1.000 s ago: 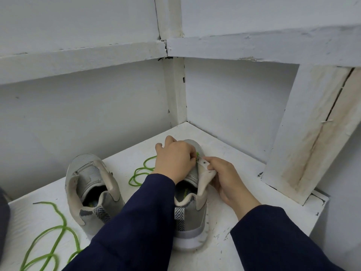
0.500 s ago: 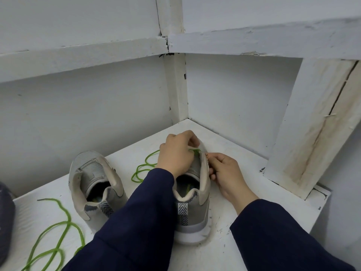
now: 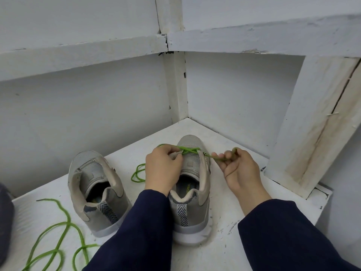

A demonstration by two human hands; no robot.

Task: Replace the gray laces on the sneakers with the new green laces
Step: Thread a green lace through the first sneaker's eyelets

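Two grey sneakers stand heel-toward-me on a white shelf. The right sneaker (image 3: 192, 192) has a green lace (image 3: 190, 150) running across its front eyelets. My left hand (image 3: 163, 169) grips the sneaker's left eyelet flap, and the lace runs under its fingers. My right hand (image 3: 237, 169) pinches the lace end just right of the shoe and holds it taut. More of this lace loops on the shelf behind my left hand. The left sneaker (image 3: 96, 190) has no lace in it. A second green lace (image 3: 58, 241) lies loose at the lower left.
The white shelf (image 3: 224, 241) sits in a corner of white walls, with a corner post (image 3: 176, 85) behind the shoes. A worn white board (image 3: 316, 122) leans at the right. A dark object (image 3: 4, 222) shows at the left edge.
My right hand moved from the shoe's right flap outward to the right, drawing the green lace taut. My left hand stayed on the sneaker. The shoe's toe is now uncovered.
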